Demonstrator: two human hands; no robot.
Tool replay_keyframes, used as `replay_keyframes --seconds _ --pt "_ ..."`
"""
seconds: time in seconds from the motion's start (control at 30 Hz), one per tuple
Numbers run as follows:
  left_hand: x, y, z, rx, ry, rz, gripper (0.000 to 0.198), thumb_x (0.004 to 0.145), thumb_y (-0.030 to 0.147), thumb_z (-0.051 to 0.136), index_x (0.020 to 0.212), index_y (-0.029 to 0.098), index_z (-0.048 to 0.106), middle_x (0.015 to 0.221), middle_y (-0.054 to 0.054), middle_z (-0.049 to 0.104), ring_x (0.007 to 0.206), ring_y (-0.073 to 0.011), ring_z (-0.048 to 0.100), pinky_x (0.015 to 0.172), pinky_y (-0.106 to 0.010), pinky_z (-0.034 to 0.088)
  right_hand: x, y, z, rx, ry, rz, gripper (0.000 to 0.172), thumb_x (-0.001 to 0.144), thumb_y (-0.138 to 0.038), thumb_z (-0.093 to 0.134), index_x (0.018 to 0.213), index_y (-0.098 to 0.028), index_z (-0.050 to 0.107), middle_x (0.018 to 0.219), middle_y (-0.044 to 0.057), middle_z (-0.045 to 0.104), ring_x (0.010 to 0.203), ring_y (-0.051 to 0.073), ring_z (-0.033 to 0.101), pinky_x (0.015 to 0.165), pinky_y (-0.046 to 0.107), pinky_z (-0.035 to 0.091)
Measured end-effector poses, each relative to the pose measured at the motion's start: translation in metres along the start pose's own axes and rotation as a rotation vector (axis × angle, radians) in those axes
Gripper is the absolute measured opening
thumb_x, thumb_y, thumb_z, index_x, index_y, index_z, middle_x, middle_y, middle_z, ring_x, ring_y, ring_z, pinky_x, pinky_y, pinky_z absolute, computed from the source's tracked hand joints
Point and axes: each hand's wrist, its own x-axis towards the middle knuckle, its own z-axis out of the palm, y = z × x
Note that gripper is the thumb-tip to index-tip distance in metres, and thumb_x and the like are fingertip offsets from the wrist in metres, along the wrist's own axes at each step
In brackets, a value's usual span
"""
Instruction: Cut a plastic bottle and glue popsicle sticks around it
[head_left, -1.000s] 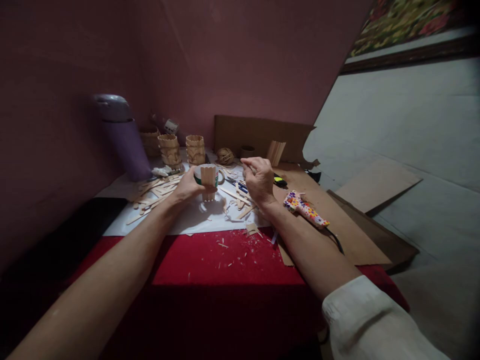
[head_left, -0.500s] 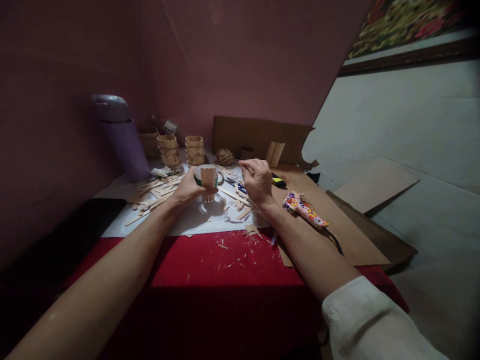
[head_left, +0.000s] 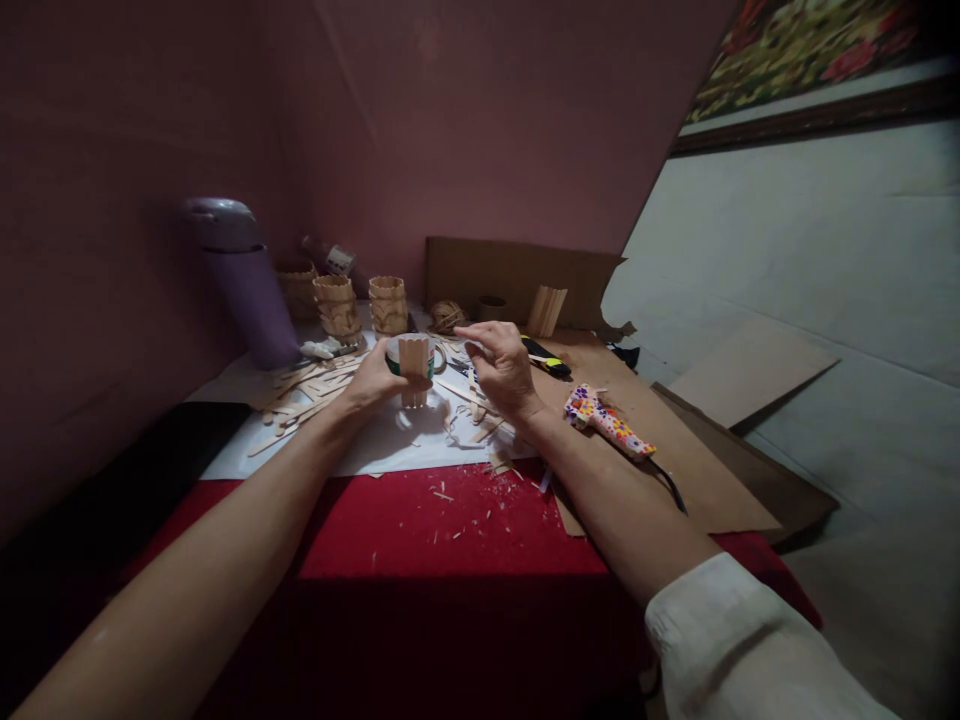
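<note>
A small round cup (head_left: 414, 372) with wooden sticks fixed upright on its near side is in my left hand (head_left: 375, 382), whose fingers wrap round its left side. My right hand (head_left: 501, 368) hovers just right of the cup, fingers apart and bent, with nothing visible between them. Loose wooden sticks (head_left: 311, 388) lie scattered on the white paper (head_left: 375, 450) to the left. Beneath and beside my right hand are more sticks and part of a blue-handled tool, mostly covered.
Two stick-covered cups (head_left: 388, 305) (head_left: 337, 308), a twine ball (head_left: 447, 317) and a purple bottle (head_left: 251, 295) stand behind. On the right cardboard (head_left: 675, 490) lie a flowered glue gun (head_left: 609, 422) and a yellow-black cutter (head_left: 547, 358).
My right hand has moved a little left toward the cup, and its fingers have opened from a closed pose. More of the cutter shows. My left hand still holds the cup.
</note>
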Motion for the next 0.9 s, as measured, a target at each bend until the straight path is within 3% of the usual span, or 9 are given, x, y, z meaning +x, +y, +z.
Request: replay_keyframes --seconds 0.13,0.3,0.4,0.53,0.67,0.77,0.9 --pt "0.000 -0.001 -0.002 0.012 -0.009 0.011 0.055 0.040 0.022 0.090 0.090 0.022 0.065 0.085 -0.002 0.066 0.081 -0.0247 0.061 0.075 -0.039 0.047 0.000 -0.010 -0.001 -0.032 -0.134 -0.146 0.049 0.087 -0.011 0.057 0.128 -0.036 0.064 0.121 0.005 0.065 0.114 0.026 0.051 0.101 0.049 0.044" --pt "0.001 0.001 -0.003 0.039 -0.034 0.016 0.053 0.042 0.024 0.088 0.090 0.020 0.066 0.083 -0.001 0.067 0.079 -0.0232 0.061 0.074 -0.037 0.047 -0.001 -0.015 -0.001 -0.094 -0.165 -0.211 0.046 0.087 -0.010 0.058 0.129 -0.029 0.065 0.124 0.010 0.062 0.116 0.029 0.049 0.101 0.049 0.043" --pt "-0.001 0.005 -0.002 -0.006 -0.050 0.013 0.052 0.041 0.020 0.088 0.088 0.019 0.066 0.082 -0.001 0.067 0.078 -0.0223 0.061 0.073 -0.035 0.047 -0.001 -0.015 0.000 -0.109 -0.190 -0.203 0.044 0.088 -0.013 0.058 0.127 -0.031 0.066 0.125 0.009 0.061 0.117 0.030 0.048 0.100 0.050 0.043" --pt "-0.006 0.013 -0.001 -0.236 -0.108 -0.067 0.055 0.047 0.026 0.088 0.097 0.016 0.066 0.088 -0.004 0.069 0.078 -0.0214 0.064 0.072 -0.034 0.049 -0.001 -0.013 0.002 -0.050 -0.117 -0.157 0.046 0.091 -0.018 0.056 0.135 -0.032 0.058 0.122 0.008 0.063 0.115 0.028 0.051 0.100 0.048 0.044" --pt "-0.011 0.020 -0.002 -0.414 -0.204 -0.234 0.059 0.057 0.035 0.086 0.107 0.014 0.064 0.094 -0.009 0.069 0.078 -0.0220 0.065 0.070 -0.037 0.054 -0.002 -0.013 0.002 0.011 -0.018 -0.099 0.035 0.093 -0.025 0.055 0.126 -0.023 0.064 0.114 0.011 0.067 0.108 0.028 0.056 0.097 0.046 0.045" --pt "-0.014 0.022 -0.002 -0.457 -0.282 -0.255 0.058 0.061 0.036 0.085 0.112 0.016 0.063 0.099 -0.011 0.069 0.081 -0.0235 0.066 0.070 -0.040 0.055 -0.003 -0.015 0.001 0.051 -0.041 -0.111 0.034 0.094 -0.034 0.056 0.125 -0.022 0.064 0.115 0.011 0.067 0.110 0.028 0.056 0.097 0.046 0.045" --pt "-0.019 0.022 0.004 -0.431 -0.311 -0.256 0.056 0.062 0.036 0.084 0.111 0.018 0.063 0.101 -0.011 0.069 0.079 -0.0226 0.066 0.066 -0.035 0.054 -0.004 -0.018 0.000 0.096 -0.060 -0.129 0.040 0.096 -0.042 0.052 0.131 -0.026 0.060 0.123 0.011 0.064 0.116 0.027 0.054 0.101 0.047 0.043"
